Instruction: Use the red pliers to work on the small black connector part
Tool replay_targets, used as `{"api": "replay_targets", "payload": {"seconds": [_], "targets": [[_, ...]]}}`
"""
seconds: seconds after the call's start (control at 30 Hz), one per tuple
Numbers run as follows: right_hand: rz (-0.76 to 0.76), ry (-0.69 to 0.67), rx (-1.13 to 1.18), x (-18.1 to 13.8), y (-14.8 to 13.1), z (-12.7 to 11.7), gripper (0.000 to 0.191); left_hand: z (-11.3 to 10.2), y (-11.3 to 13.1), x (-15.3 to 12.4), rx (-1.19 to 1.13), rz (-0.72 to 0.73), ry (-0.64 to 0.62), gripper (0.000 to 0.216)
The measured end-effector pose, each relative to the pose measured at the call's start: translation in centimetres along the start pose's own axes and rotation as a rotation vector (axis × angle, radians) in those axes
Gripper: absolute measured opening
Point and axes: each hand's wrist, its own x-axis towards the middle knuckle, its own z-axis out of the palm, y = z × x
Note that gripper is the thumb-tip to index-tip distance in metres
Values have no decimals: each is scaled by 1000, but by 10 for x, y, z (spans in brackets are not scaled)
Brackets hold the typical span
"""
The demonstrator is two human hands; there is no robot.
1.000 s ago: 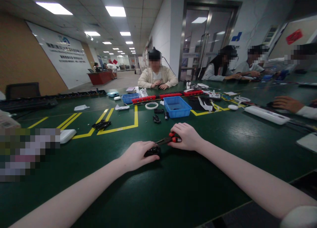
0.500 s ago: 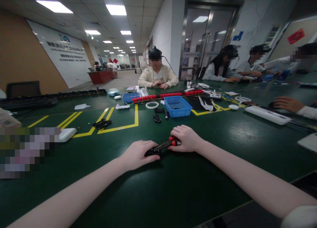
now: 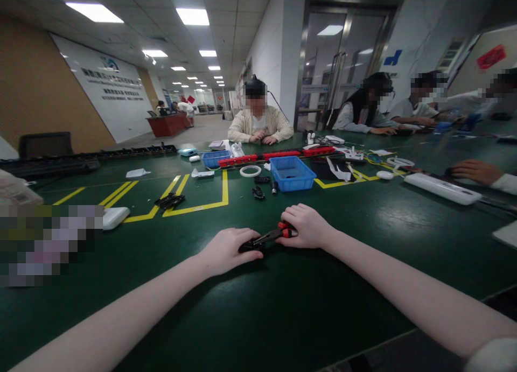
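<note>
My right hand (image 3: 306, 227) is closed round the red handles of a pair of long-nose pliers (image 3: 270, 235). The plier jaws point left and reach onto a small black part (image 3: 251, 245), whose kind I cannot make out. Thumb and fingers of my left hand (image 3: 231, 251) pinch that black part just above the green tabletop. Whether the jaw tips grip the part or only touch it, I cannot tell. Beyond my hands lie small black pieces (image 3: 258, 192) beside a blue bin (image 3: 293, 174).
A pile of black parts (image 3: 169, 201) lies on yellow tape at left, near a white box (image 3: 115, 218). Red power strips (image 3: 238, 160) and a white tape ring (image 3: 250, 171) are farther back. A white long device (image 3: 442, 188) and another person's hand (image 3: 470, 170) are at right.
The whole view has shifted slightly, so things sit a little farther right. Both hands keep their holds on the pliers and the black part.
</note>
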Motion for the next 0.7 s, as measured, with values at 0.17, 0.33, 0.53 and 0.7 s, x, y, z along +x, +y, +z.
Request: {"api": "replay_targets", "payload": {"seconds": [0.17,0.33,0.53,0.7], "targets": [[16,3,26,0,0,0,38,2,2,0,56,-29,55,37],[31,5,41,0,0,1,37,2,3,1,63,-36,70,36],[29,3,41,0,-1,0,38,1,3,-1,38,-47,47,33],[14,8,22,0,-1,-1,38,2,1,-1,47,-15,37,35]]}}
